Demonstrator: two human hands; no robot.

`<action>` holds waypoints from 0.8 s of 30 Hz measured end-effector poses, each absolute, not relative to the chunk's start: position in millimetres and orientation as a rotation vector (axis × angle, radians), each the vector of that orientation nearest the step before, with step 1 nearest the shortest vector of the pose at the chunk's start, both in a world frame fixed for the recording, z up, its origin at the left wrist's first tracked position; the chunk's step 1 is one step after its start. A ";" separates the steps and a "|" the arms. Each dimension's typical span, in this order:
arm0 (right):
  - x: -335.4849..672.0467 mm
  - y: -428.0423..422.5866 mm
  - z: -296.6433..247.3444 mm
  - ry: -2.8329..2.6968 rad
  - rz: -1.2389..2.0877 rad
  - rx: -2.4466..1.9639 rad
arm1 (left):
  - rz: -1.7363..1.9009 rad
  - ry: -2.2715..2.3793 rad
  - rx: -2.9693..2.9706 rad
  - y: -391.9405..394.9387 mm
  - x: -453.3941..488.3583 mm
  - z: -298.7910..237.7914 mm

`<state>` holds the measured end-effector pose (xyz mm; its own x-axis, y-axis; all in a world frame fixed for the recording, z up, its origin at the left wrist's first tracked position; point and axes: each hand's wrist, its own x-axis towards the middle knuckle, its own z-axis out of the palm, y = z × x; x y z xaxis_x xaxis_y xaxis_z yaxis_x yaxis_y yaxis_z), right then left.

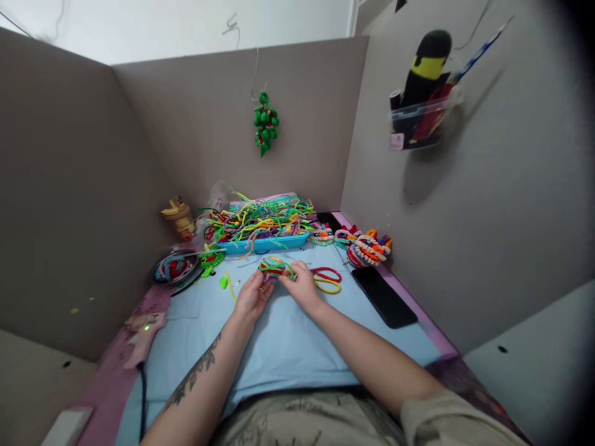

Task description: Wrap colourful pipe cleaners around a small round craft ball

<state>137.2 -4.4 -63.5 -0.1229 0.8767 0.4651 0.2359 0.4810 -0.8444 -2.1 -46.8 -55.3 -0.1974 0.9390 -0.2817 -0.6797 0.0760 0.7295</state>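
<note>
A small rounded piece wound from striped, many-coloured pipe cleaners (271, 266) is held low over the blue-covered table. My left hand (253, 293) grips it from the left and below, fingers curled around its edge. At its right side my right hand (300, 282) is closed in a pinch, with a green pipe cleaner (292, 270) running to the fingertips. A red loop (328, 271) and a yellow loop (329, 287) lie just right of my right hand; what they belong to is partly hidden behind it.
Behind stands a blue tray (264, 244) heaped with loose pipe cleaners. Finished colourful figures (369, 249) and a black phone (385, 298) lie at the right. A glue gun (145, 334) with a green light, its cord, and a metal bowl (174, 267) are at the left. Grey partitions (307, 130) enclose the table.
</note>
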 end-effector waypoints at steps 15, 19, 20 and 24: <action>133.9 0.8 -75.5 -1.714 0.744 -1.017 | 1.538 1.086 0.580 -50.1 -0.3 -50.3; 135.5 -1.6 -73.0 -1.720 0.660 -1.010 | 1.597 1.115 0.586 -49.4 -0.3 -53.0; 136.2 -4.3 -71.3 -1.721 0.612 -0.984 | 1.623 1.131 0.591 -49.2 -0.5 -54.1; 139.5 -19.9 -59.8 -1.790 0.350 -0.822 | 1.714 1.235 0.705 -49.3 0.2 -57.8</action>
